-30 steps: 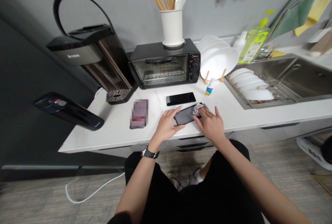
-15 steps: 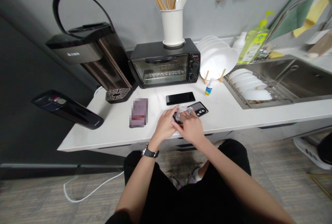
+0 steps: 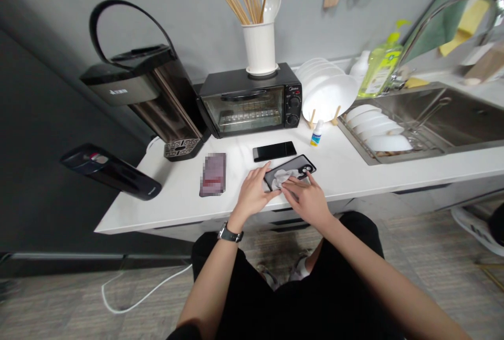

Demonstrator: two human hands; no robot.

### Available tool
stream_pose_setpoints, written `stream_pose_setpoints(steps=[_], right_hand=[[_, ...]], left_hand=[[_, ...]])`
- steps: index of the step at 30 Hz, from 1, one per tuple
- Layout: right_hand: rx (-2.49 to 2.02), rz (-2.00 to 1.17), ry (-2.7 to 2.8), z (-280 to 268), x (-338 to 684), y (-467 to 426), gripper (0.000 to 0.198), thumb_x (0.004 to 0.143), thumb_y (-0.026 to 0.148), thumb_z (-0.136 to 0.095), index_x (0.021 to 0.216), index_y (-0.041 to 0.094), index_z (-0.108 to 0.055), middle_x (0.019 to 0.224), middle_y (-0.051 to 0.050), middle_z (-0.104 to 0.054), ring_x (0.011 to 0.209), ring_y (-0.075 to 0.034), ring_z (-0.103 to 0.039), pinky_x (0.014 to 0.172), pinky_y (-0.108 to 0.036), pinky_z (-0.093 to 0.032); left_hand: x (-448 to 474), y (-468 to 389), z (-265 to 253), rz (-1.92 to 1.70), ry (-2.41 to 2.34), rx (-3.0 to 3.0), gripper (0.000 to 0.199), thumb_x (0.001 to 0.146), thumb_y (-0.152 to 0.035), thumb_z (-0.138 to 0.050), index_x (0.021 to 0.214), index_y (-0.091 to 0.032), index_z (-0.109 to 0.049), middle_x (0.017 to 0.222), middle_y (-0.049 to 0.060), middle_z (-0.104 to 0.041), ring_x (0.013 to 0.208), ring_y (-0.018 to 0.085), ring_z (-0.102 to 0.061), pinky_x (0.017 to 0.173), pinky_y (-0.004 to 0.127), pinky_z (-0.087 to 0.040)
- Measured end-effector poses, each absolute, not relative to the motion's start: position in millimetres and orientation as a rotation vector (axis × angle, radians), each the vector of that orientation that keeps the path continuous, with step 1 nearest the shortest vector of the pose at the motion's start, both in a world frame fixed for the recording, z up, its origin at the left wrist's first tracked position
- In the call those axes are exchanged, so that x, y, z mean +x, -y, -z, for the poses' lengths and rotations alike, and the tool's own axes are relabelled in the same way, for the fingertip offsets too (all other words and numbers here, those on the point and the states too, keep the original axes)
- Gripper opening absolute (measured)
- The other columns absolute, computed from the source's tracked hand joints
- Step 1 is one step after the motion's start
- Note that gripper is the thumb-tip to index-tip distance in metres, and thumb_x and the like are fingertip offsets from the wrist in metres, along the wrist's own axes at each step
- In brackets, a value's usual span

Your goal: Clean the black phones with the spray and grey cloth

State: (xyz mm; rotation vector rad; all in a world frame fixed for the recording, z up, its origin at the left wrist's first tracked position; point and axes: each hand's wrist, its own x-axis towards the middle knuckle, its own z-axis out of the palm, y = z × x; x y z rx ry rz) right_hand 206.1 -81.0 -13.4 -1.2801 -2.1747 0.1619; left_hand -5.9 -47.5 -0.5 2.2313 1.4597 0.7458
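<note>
A phone case (image 3: pixel 299 163) with a dark rim, a see-through grey back and camera holes lies slanted on the counter (image 3: pixel 240 156). My left hand (image 3: pixel 252 190) grips its left end between thumb and fingers. Bunched in the fingers of my right hand (image 3: pixel 309 201) is a white wipe (image 3: pixel 282 175), pressed onto the back of the case. Just behind the case lies a black phone (image 3: pixel 274 151), screen up. A small spray bottle (image 3: pixel 316 134) with yellow at its base stands to the right of the phone.
A pixelated purplish item (image 3: pixel 213 174) lies on the left, near a dark vacuum flask (image 3: pixel 114 173) and a water dispenser (image 3: pixel 145 95). Behind are a toaster oven (image 3: pixel 250 103) and racked plates (image 3: pixel 328 95). The sink (image 3: pixel 468 119) with bowls is at right.
My right hand has moved right, away from my left hand, uncovering more of the case and the wipe. My left hand stays at the case's left end. The view has shifted slightly.
</note>
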Motion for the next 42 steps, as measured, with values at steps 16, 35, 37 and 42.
stream_pose_setpoints(steps=[16,35,37,42], right_hand=[[-1.491,0.21,2.067,24.8,239.8,68.0,0.044,0.109,0.044,-0.045,0.138,0.015,-0.064,0.14,-0.017,-0.072,0.132,-0.032,-0.067,0.128,-0.061,-0.021],[-1.501,0.207,2.099,13.3,207.6,29.0,0.061,0.105,0.063,-0.046,0.12,0.009,-0.07,0.116,-0.021,-0.078,0.115,-0.035,-0.071,0.123,-0.055,-0.033],[-1.486,0.198,2.097,13.1,197.1,34.0,0.066,0.104,0.066,-0.046,0.123,0.008,-0.07,0.118,-0.022,-0.077,0.118,-0.036,-0.07,0.122,-0.055,-0.035],[-1.363,0.04,2.19,9.5,159.9,57.5,0.061,0.107,0.061,-0.042,0.118,0.01,-0.072,0.117,-0.02,-0.078,0.119,-0.032,-0.07,0.124,-0.052,-0.035]], left_hand=[[-4.7,49.0,-2.6,-0.778,-1.439,2.244,0.087,0.084,-0.038,-0.085,0.158,-0.027,-0.042,0.146,0.008,-0.065,0.132,0.031,-0.057,0.115,0.048,-0.043],[-4.3,47.4,-0.7,-0.835,-1.396,2.216,0.084,0.082,-0.032,-0.086,0.155,-0.028,-0.045,0.144,0.008,-0.065,0.131,0.031,-0.057,0.115,0.049,-0.044],[-4.3,46.6,-0.4,-0.85,-1.398,2.212,0.082,0.082,-0.032,-0.085,0.155,-0.028,-0.046,0.144,0.008,-0.066,0.131,0.031,-0.058,0.115,0.049,-0.045],[-6.5,46.3,-0.9,-0.829,-1.375,2.231,0.077,0.084,-0.022,-0.073,0.156,-0.024,-0.046,0.148,0.01,-0.064,0.13,0.03,-0.06,0.114,0.047,-0.046]])
